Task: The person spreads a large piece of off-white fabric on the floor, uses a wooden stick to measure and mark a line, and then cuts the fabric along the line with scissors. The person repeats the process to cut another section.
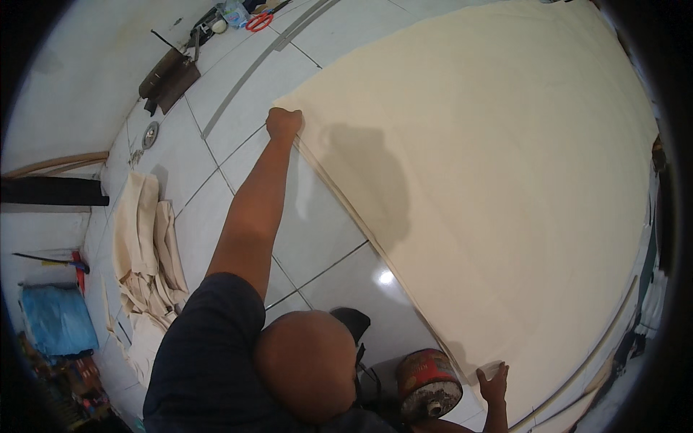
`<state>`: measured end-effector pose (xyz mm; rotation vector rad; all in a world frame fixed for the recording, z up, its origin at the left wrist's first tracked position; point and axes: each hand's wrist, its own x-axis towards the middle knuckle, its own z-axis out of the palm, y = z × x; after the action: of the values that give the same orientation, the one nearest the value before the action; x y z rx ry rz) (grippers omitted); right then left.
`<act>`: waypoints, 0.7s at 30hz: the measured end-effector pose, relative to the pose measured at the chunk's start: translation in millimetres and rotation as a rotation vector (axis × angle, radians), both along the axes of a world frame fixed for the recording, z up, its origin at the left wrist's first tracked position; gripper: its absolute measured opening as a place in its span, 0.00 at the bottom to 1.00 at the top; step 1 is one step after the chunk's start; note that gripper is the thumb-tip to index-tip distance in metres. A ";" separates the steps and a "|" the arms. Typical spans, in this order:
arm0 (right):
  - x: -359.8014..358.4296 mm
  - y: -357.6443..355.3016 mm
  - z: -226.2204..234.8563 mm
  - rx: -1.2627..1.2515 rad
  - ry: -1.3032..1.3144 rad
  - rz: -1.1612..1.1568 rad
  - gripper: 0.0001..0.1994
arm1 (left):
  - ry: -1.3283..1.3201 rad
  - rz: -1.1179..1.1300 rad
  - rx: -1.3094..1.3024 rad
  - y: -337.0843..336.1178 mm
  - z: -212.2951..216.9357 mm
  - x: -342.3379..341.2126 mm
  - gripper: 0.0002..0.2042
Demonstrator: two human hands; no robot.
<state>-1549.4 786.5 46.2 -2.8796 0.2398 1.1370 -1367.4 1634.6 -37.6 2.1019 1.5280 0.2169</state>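
A large sheet of cream cloth (491, 180) lies spread over the tiled floor, its straight folded-looking near edge running diagonally between my hands. At the sheet's far left corner, my left hand (284, 124) is closed with the cloth's edge in its fingers. My right hand (494, 382) rests at the near right end of that edge, thumb and fingers apart, touching the cloth. Close to the right hand, a red tin (426, 372) with a pale, rough end and a hole in it lies tilted against the cloth's edge.
Crumpled cream cloth (137, 231) lies to the left. Beyond my left hand are a long grey metal strip (245, 83), red-handled scissors (260, 22) and a brown metal piece (170, 79). A floor drain (149, 135) and a blue plastic bag (58, 317) are near the wall.
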 end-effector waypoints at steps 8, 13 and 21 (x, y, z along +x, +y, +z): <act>-3.8 -4.7 -1.7 -0.019 -0.016 0.001 0.52 | -0.012 0.091 -0.046 -9.5 3.2 13.9 0.21; -3.8 -6.0 -0.1 -0.017 -0.010 0.009 0.52 | -0.046 -0.072 -0.128 0.8 -6.0 9.8 0.19; -4.5 -0.2 2.2 -0.032 -0.058 -0.006 0.48 | -0.481 0.041 -0.578 33.2 13.1 -1.1 0.07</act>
<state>-1553.9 786.3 48.4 -2.9323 0.2665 1.0569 -1368.4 1667.8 -24.5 1.4359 1.1656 0.2390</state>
